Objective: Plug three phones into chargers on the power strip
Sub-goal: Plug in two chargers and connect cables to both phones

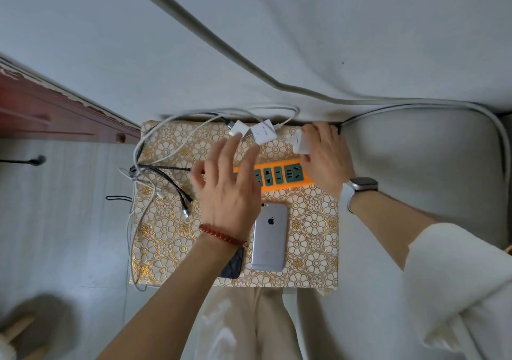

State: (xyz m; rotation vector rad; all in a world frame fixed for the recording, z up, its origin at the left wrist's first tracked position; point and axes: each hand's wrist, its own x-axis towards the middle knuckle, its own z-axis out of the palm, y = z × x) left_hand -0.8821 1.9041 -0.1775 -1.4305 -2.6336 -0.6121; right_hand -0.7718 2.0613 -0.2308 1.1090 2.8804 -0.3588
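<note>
My left hand (227, 185) hovered over the strip (279, 177), fingers spread, my right hand (324, 154) at two o'clock clamped on a charger (300, 143), phone (270, 239) at six.

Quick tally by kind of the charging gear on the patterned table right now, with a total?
Phones: 2, a silver phone lying face down and a dark phone mostly hidden under the left wrist.
White charger blocks: 3, two lying at the far edge, one in the right hand.
Orange power strip: 1.
Total: 6.
</note>
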